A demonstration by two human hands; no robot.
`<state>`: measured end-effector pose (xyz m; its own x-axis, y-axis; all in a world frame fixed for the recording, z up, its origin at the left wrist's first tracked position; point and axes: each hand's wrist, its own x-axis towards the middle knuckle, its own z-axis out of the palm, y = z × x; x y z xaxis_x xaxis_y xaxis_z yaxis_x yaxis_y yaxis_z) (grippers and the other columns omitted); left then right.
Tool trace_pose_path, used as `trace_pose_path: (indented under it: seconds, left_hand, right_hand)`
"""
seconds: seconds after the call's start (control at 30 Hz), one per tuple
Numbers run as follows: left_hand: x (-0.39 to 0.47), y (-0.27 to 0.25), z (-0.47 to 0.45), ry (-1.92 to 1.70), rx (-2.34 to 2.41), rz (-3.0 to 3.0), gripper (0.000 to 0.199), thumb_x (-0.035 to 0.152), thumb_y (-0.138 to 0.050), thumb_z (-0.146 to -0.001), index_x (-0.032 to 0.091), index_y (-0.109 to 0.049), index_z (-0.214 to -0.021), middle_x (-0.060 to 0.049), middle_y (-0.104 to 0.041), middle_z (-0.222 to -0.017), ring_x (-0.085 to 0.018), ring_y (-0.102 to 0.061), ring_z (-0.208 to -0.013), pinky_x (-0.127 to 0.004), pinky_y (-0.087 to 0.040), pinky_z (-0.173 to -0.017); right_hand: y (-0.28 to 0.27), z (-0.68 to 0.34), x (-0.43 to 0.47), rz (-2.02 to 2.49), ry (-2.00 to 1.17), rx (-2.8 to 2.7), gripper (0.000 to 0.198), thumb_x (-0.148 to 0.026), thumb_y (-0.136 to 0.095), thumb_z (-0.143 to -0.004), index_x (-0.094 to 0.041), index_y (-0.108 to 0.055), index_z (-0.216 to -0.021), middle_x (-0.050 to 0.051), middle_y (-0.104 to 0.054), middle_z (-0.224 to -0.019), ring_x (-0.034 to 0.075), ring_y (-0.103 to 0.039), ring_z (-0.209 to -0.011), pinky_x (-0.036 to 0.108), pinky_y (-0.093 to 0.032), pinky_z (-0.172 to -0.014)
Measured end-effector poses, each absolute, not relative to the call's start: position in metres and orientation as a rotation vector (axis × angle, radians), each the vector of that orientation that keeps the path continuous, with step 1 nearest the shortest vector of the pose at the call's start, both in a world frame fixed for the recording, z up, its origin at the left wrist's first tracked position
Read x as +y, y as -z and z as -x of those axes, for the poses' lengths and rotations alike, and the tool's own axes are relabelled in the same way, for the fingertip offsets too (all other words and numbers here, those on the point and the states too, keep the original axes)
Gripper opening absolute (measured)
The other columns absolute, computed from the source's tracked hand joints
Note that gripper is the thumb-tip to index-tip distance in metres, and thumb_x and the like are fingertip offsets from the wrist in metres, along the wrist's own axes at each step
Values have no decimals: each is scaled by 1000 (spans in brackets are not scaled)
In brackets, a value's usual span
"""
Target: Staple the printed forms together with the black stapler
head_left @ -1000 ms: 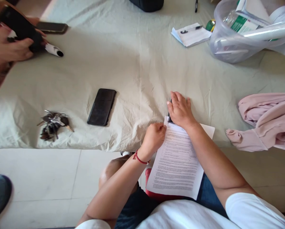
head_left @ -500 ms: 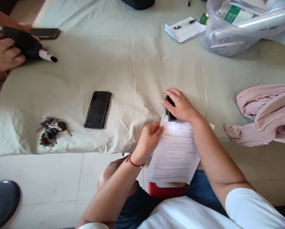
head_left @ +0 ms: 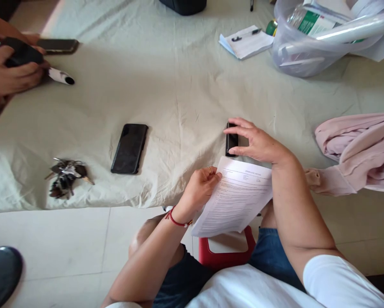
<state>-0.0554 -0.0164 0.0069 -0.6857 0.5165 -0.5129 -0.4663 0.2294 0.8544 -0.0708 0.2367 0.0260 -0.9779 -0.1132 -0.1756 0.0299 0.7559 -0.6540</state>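
Observation:
My left hand (head_left: pixel 203 188) pinches the upper left edge of a printed sheet of paper (head_left: pixel 236 192), which slopes down over my lap. Whether it is one sheet or more, I cannot tell. Just past the paper's top edge, a small black stapler (head_left: pixel 232 139) rests on the cloth. My right hand (head_left: pixel 254 141) spans it, thumb at its near end and fingertips at its far end. Stapler and paper are apart.
On the cloth-covered table (head_left: pixel 179 94) lie a black phone (head_left: pixel 129 148), a bunch of keys (head_left: pixel 69 176), notepaper with a pen (head_left: pixel 246 42) and pink clothing (head_left: pixel 355 149). A plastic basket (head_left: pixel 294 60) stands far right. Another person's hands (head_left: pixel 15 77) hold a dark object at upper left.
The paper has come away from the stapler and tilted toward me in my left hand. My right hand has lifted off the stapler's top, its fingers now spread along it.

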Motion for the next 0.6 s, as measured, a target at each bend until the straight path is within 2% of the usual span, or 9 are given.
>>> trace_pose_path:
  seconds: [0.13, 0.27, 0.33, 0.4, 0.5, 0.6]
  left_hand:
    - [-19, -8, 56, -1574, 1577, -42, 32, 50, -74, -95, 19, -70, -87, -3, -70, -76, -16, -60, -65, -28, -42, -58]
    - [-23, -10, 58, -1678, 1458, 0, 36, 54, -78, -94, 18, -73, -94, -4, -74, -82, -17, -65, -69, -28, -48, -61]
    - [-26, -9, 63, -1752, 1419, 7, 36, 53, -83, -91, 18, -77, -98, -5, -76, -85, -18, -68, -72, -29, -51, -64]
    - [-29, -8, 70, -1871, 1410, 22, 37, 52, -89, -86, 18, -80, -98, -5, -78, -87, -18, -70, -74, -29, -54, -66]
    - [-33, -2, 82, -2061, 1460, 82, 38, 50, -97, -77, 19, -81, -92, -2, -78, -83, -16, -68, -73, -27, -55, -67]
    - [-37, 6, 92, -2175, 1512, 149, 38, 48, -100, -73, 21, -80, -89, 0, -77, -82, -15, -68, -73, -26, -56, -68]
  right_hand:
    - [-10, 79, 239, -316, 763, 3064, 61, -40, -82, -94, -26, -67, -151, 15, -42, -177, 39, -40, -165, 65, -37, -133]
    - [-11, 81, 239, -716, 543, 3264, 51, -38, -66, -105, -21, -64, -153, 22, -48, -171, 43, -47, -158, 69, -44, -126]
    - [-18, 78, 236, -760, 730, 3330, 43, -42, -60, -108, -22, -69, -145, 20, -59, -162, 39, -59, -148, 63, -51, -120]
    - [-26, 74, 234, -709, 1150, 3308, 38, -51, -58, -109, -24, -75, -129, 16, -74, -140, 33, -73, -127, 55, -60, -111]
    - [-34, 70, 234, -684, 1767, 3033, 49, -68, -56, -107, -24, -77, -112, 10, -82, -111, 26, -80, -104, 46, -66, -97]
    - [-35, 68, 240, -754, 2008, 2707, 66, -84, -56, -99, -24, -77, -115, 11, -82, -111, 29, -81, -106, 46, -68, -91]
